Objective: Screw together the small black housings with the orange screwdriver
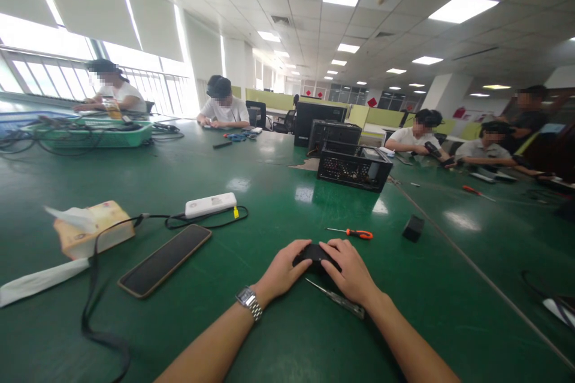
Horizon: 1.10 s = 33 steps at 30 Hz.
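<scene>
Both of my hands grip a small black box-shaped object low over the green table; its exact kind I cannot make out. My left hand, with a metal watch on the wrist, has its thumb and fingers on the object's left end. On the right end are the fingers of my right hand. Just below the hands lies a thin pointed tool with a dark handle, partly beside my right wrist. Beyond them rests an orange-and-black screwdriver. Another black block sits farther right.
Left on the green table are a phone, a tissue pack, a white power strip and a dark cable. Open black computer cases stand ahead. A green basket holds cables. Several people sit around the far edges.
</scene>
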Available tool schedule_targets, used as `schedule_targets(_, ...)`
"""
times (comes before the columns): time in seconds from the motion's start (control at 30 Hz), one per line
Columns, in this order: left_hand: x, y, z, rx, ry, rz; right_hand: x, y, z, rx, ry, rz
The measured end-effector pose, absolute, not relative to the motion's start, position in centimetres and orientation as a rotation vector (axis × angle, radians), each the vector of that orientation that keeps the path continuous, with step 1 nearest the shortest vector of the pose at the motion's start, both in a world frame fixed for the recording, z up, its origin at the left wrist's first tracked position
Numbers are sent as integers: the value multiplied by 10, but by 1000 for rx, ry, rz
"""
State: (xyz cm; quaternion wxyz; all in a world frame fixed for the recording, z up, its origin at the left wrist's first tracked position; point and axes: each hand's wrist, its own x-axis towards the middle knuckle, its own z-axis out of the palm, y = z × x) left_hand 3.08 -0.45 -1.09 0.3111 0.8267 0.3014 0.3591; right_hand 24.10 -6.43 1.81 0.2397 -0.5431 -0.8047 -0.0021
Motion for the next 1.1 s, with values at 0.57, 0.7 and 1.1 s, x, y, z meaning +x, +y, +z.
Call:
schedule_targets(0.57,30,-7,-3,2156,778,918,269,-92,31,-1716,-2204,455)
schedule_targets(0.7,30,-8,-2,2156,780,903,276,-100,30,-1789,-2260,684)
schedule_targets(1.1,27,-11,4,2142,774,862,298,-78,21,-1167,-1271,1052)
